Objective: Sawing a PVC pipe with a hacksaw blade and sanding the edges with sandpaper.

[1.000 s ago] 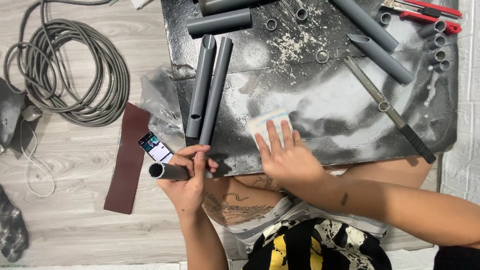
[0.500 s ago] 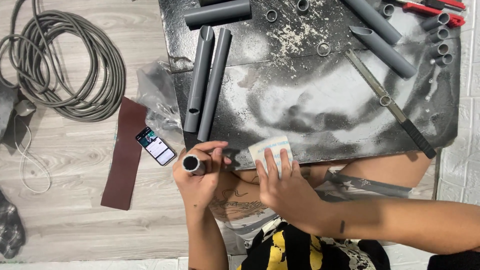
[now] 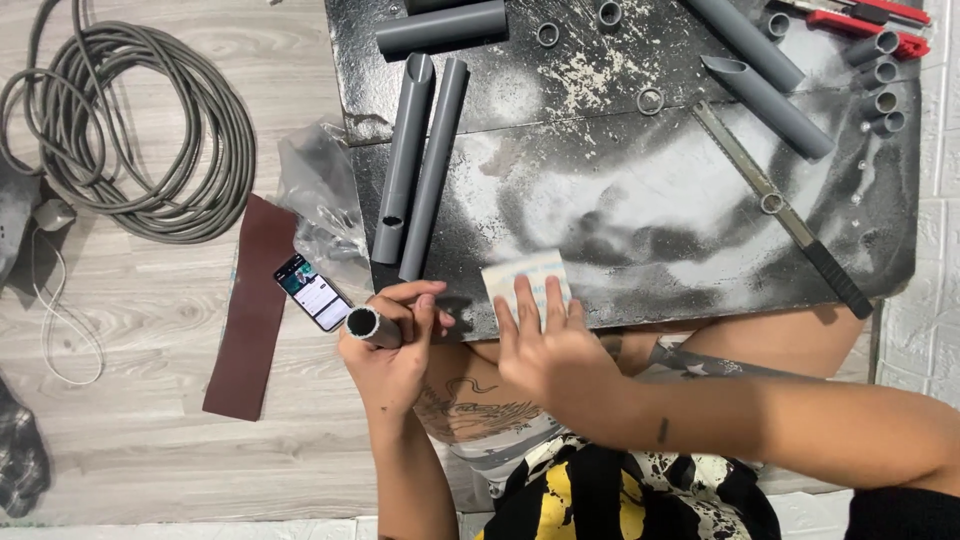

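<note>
**Pipe stub in left hand, sanding sheet under right**

Left hand closed around a short grey pipe piece, open end facing up, just off the near edge of the black board, by its near-left corner. Right hand open, fingers flat on a pale sandpaper sheet lying on the board's near edge. Two long grey pipes lie side by side along the board's left edge. Phone on the floor, just left of the left hand.
</note>
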